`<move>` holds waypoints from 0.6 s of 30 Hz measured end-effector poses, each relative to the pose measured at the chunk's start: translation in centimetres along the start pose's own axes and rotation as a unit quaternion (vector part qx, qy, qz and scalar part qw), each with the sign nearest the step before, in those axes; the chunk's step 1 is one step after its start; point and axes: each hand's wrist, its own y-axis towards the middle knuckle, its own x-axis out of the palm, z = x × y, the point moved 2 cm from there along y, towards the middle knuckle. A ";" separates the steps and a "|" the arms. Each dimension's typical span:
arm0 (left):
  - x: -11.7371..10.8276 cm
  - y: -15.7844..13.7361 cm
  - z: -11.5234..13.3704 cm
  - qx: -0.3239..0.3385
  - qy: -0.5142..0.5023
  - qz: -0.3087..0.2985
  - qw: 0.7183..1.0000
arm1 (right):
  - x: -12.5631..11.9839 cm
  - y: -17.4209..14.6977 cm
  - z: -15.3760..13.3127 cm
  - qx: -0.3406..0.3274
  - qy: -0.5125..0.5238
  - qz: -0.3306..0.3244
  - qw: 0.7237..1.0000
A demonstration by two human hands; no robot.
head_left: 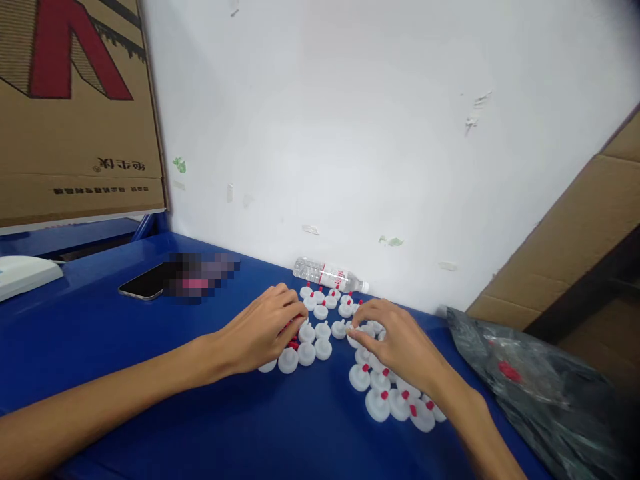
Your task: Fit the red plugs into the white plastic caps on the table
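Many round white plastic caps with narrow spouts stand on the blue table (pixel 200 413). Some spouts, as on a cap at the front (pixel 378 405), carry small red tips; the plain caps (pixel 307 354) in the middle have none. My left hand (pixel 273 327) curls over the left side of the group, its fingers bent together above several loose red tips (pixel 294 345). What its fingertips hold is hidden. With thumb and forefinger my right hand (pixel 400 337) pinches a white cap (pixel 355 339) in the right-hand group, partly covering the caps beneath it.
Against the white wall (pixel 350 133) lies a clear plastic bottle (pixel 330 274). A phone (pixel 145 281) rests at the left beside a blurred patch, with a white device (pixel 25 277) farther left. A dark plastic bag (pixel 540 393) borders the right side. Cardboard (pixel 75 133) rises at the left.
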 end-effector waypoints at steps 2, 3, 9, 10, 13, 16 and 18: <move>0.1 0.0 -0.2 0.001 0.013 0.001 1.000 | 0.5 0.1 -0.4 -0.010 -0.005 -0.017 1.000; 0.1 0.0 -0.3 0.001 0.018 0.000 1.000 | 0.7 0.1 -0.5 -0.012 -0.006 -0.023 1.000; 0.4 -0.1 -0.7 -0.014 0.027 -0.015 0.999 | 0.2 0.0 -0.1 0.010 -0.019 -0.041 0.999; 0.4 -0.1 -0.7 -0.017 0.027 -0.019 0.999 | -0.2 -0.1 0.1 0.024 -0.020 -0.044 0.999; 0.6 -0.2 -0.8 -0.020 0.027 -0.029 0.999 | -1.2 -0.5 1.4 0.077 -0.017 -0.079 0.994; 0.6 -0.2 -0.8 -0.026 0.027 -0.037 0.999 | -2.0 -1.0 2.7 0.119 -0.001 -0.129 0.985; 0.6 -0.2 -0.7 -0.028 0.024 -0.043 0.998 | -2.2 -1.3 3.3 0.137 0.011 -0.150 0.979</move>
